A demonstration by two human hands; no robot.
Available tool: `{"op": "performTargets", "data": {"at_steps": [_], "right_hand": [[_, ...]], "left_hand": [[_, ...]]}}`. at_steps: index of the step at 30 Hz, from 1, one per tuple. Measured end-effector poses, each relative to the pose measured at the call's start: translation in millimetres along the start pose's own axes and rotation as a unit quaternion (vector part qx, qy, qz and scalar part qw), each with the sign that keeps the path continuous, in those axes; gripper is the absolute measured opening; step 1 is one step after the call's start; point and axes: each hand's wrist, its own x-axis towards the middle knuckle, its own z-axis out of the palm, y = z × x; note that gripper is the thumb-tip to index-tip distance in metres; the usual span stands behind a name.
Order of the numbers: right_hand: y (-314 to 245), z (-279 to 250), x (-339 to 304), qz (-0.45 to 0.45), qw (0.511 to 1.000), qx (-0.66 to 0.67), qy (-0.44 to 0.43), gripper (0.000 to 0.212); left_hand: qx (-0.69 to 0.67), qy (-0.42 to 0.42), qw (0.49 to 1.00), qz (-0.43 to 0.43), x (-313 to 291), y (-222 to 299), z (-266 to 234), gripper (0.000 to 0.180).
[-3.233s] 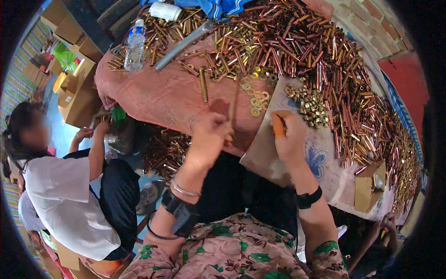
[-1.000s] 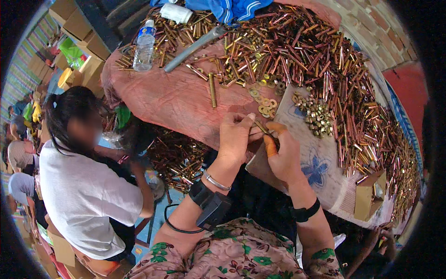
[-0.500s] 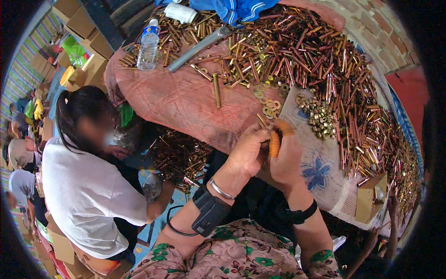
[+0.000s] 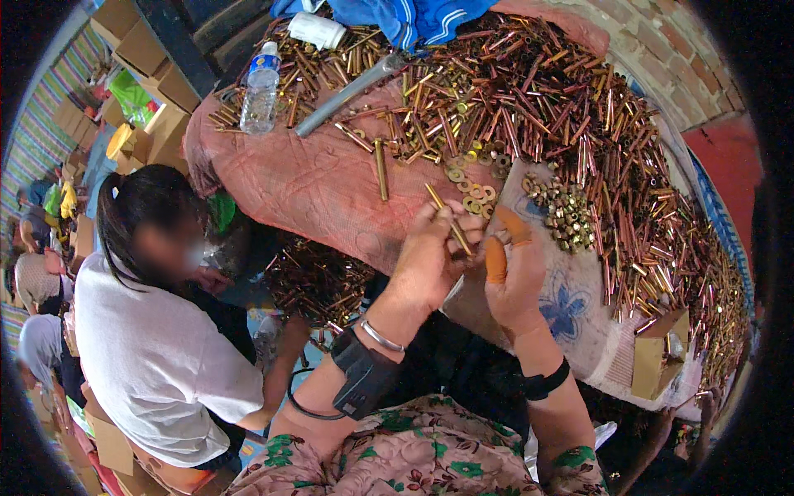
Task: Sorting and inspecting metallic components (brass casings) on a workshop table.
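Observation:
My left hand point(image 4: 423, 263) is closed round a slim brass-coloured bolt point(image 4: 438, 200), which slants across its fingers above the table's near edge. Beside it, my right hand point(image 4: 517, 289) wears orange covers on its thumb and a finger. Those two are parted, with nothing visible between them. Just beyond the hands lie flat brass washers point(image 4: 473, 192), and to their right a heap of small nuts point(image 4: 566, 217). A single longer bolt point(image 4: 380, 169) rests on the red cloth. A large pile of coppery bolts or sleeves point(image 4: 538, 99) spreads over the far and right side.
A grey tube point(image 4: 347, 95), a water bottle point(image 4: 261, 93) and a blue cloth point(image 4: 430, 18) lie at the back. An open cardboard box point(image 4: 659, 355) stands at the right edge. Close on my left sits a person in a white top point(image 4: 157, 355), near another heap of metal parts point(image 4: 314, 281).
My hands have drawn apart: the right thumb and finger have come away from the left hand. The bolt in my left hand now shows along its length.

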Motion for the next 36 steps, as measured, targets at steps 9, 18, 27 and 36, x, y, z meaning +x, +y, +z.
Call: {"op": "performTargets", "data": {"at_steps": [9,18,27,36], "right_hand": [[39.4,14.8,-9.6,0.044,0.999,-0.018,0.005,0.027],[40.1,18.0,-13.1,0.049,0.998,-0.027,0.008,0.022],[35.2,15.6,-12.0,0.069,0.997,0.000,0.015,0.017],[22.1,-7.7,0.6,0.352,0.837,0.416,-0.053,0.021]], "left_hand": [[0.252,0.143,0.933,0.216,68.3,31.2,-16.2,0.011],[0.172,0.168,0.957,0.160,90.7,34.9,10.9,0.017],[0.092,0.110,0.983,0.112,81.3,35.4,5.9,0.014],[0.265,-0.033,0.963,-0.020,-16.2,-18.5,1.1,0.010]]}}
